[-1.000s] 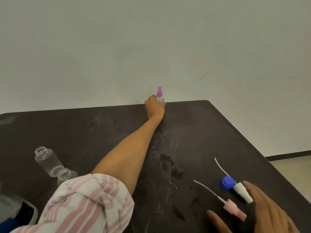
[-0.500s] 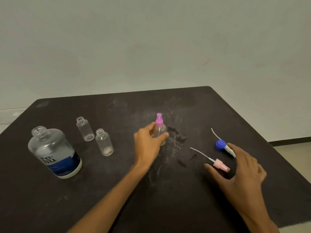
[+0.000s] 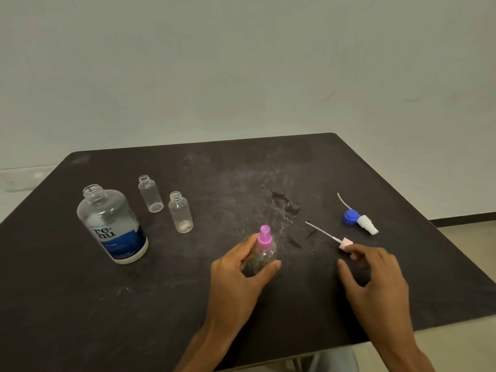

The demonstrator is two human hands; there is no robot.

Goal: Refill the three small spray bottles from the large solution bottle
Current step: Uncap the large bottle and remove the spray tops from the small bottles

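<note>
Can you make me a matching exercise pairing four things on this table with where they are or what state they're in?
Things:
1. large solution bottle
2. pink-capped spray bottle
3. blue spray head
4. light pink spray head

States:
A. lying far right, untouched
B. gripped by the left hand
C. standing uncapped at left
D. at the right hand's fingertips

Pairs: 1-C, 2-B, 3-A, 4-D

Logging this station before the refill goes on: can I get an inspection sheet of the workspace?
Surface: dark table, scuffed, wet patches near centre.
Job's things: large solution bottle uncapped; two small bottles open, upright; third, pink-topped spray bottle, in hand.
Clutter: pink sprayer head, blue-collared sprayer head, lying loose.
Hands: left hand holds pink-topped bottle; right hand touches pink sprayer head.
Cables: nothing seen.
Surroundings: plain wall.
</note>
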